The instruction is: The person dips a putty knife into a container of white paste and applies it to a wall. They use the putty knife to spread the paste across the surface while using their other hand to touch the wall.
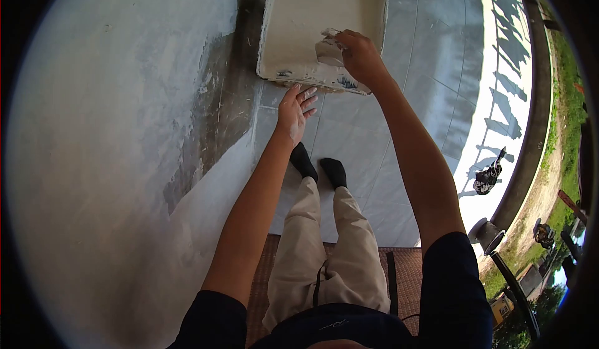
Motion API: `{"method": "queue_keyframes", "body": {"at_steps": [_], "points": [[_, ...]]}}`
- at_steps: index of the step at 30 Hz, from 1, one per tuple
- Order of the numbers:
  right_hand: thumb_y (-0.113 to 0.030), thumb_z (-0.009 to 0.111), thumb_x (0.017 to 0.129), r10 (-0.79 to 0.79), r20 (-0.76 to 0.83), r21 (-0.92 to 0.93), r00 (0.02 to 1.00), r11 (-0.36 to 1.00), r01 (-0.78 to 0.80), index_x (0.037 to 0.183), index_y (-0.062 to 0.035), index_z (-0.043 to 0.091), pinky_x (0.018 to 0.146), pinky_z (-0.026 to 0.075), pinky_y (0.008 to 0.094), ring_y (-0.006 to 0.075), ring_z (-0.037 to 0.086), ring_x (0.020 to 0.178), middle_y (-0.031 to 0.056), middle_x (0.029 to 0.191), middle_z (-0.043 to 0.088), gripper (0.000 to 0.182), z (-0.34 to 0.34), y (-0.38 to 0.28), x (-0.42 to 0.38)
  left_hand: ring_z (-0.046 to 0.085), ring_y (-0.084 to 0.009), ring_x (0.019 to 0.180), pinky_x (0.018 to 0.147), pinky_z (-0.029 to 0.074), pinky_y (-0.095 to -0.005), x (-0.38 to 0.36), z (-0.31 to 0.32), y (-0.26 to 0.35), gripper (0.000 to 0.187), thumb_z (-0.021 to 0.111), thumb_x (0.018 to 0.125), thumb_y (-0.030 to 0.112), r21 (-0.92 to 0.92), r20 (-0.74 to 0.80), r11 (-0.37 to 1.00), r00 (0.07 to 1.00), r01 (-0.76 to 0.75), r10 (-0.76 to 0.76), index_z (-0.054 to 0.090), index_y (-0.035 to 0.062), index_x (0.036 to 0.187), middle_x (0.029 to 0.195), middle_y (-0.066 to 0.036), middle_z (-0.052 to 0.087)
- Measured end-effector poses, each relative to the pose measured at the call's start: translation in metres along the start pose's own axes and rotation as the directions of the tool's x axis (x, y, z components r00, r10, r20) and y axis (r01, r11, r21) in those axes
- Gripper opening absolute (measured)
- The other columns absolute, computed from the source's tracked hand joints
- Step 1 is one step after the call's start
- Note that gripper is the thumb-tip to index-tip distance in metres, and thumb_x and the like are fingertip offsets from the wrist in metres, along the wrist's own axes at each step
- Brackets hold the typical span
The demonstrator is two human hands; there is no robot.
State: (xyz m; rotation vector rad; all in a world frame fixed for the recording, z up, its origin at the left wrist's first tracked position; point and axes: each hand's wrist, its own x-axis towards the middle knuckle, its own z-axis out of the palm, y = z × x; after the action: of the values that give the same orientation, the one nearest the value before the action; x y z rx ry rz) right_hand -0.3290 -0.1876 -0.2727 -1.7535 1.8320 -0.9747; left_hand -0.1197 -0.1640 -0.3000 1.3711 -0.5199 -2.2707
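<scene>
Thick cream-coloured liquid fills a large rectangular tray [312, 78] on the floor, its walls smeared with the same stuff. My right hand [357, 49] reaches over the tray's near right part, fingers closed round a small coated tool with a rounded pale body [329, 52]. That tool is down at the liquid's surface, and its exact kind cannot be told. My left hand [296, 113] is open, with its fingers stretched toward the tray's near edge and white smears on the fingers and wrist. Nothing shows in that hand.
A partly whitened wall [125, 130] rises along the left, with a bare dark strip low down. Grey tiles [362, 137] cover the floor round my black-socked feet. Behind lies a brown woven mat [399, 268]. At the right are a sunlit ledge and a crumpled black bag [488, 175].
</scene>
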Motion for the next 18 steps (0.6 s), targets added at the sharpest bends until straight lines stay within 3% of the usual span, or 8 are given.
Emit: {"method": "queue_keyframes", "body": {"at_steps": [6,8,11,18], "points": [[0.010,0.050,0.071,-0.022,0.028,-0.017,0.999,1.000,0.022,0.103,0.0018,0.062,0.078,0.048,0.0424,0.0393,0.060,0.087,0.0197,0.095,0.063,0.035,0.010,0.009,0.009,0.043,-0.0239,0.116,0.096,0.029,-0.0397,-0.003,0.004,0.002,0.060,0.044,0.091,0.046,-0.108,0.022,0.994,1.000,-0.005,0.007,0.034,0.0120,0.139,0.128,-0.009,0.050],[0.010,0.050,0.071,-0.030,0.034,-0.003,0.999,1.000,0.030,0.103,0.0019,0.062,0.078,0.048,0.0422,0.0394,0.060,0.088,0.0201,0.095,0.063,0.035,0.012,0.011,0.010,0.044,-0.0258,0.120,0.102,0.027,-0.0410,-0.004,0.005,0.002,0.053,0.049,0.088,0.048,-0.152,0.000,0.988,1.000,0.006,-0.006,0.045,0.0140,0.129,0.126,-0.010,0.052],[0.009,0.052,0.066,-0.044,0.004,-0.027,0.999,0.999,0.044,0.100,-0.0015,0.064,0.076,0.049,0.0439,0.0383,0.060,0.085,0.0172,0.090,0.063,0.038,0.012,0.012,0.009,0.044,-0.0258,0.120,0.102,0.027,-0.0409,-0.004,0.005,0.002,0.052,0.049,0.088,0.047,-0.158,0.004,0.987,1.000,0.005,-0.004,0.046,0.0139,0.128,0.126,-0.010,0.052],[0.009,0.050,0.071,0.006,0.050,-0.050,0.999,0.999,-0.004,0.102,0.0021,0.062,0.079,0.049,0.0424,0.0414,0.060,0.089,0.0213,0.097,0.063,0.034,0.006,0.013,0.009,0.044,-0.0260,0.120,0.101,0.027,-0.0410,-0.005,0.007,0.001,0.052,0.048,0.089,0.047,-0.156,0.004,0.988,1.000,0.003,-0.002,0.046,0.0138,0.128,0.127,-0.010,0.051]]}}
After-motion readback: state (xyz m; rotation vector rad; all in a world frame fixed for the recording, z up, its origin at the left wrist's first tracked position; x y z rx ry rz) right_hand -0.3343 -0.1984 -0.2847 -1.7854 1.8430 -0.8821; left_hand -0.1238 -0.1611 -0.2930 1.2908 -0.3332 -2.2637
